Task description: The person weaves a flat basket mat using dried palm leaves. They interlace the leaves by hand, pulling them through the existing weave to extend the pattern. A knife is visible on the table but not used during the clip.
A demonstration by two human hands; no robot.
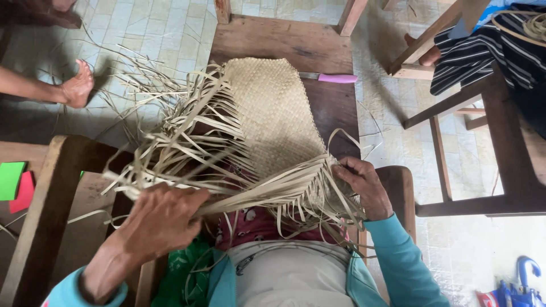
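A half-woven mat of pale dried leaf strips lies across a dark wooden stool and my lap. Its woven part runs away from me; loose strips fan out to the left and over the near edge. My left hand is closed around a bundle of loose strips at the mat's near left side. My right hand pinches strips at the near right corner of the weave.
A knife with a pink handle lies on the stool beside the mat. Another person's foot rests on the tiled floor at left. Wooden chair frames stand at right, a wooden armrest at left, a blue umbrella bottom right.
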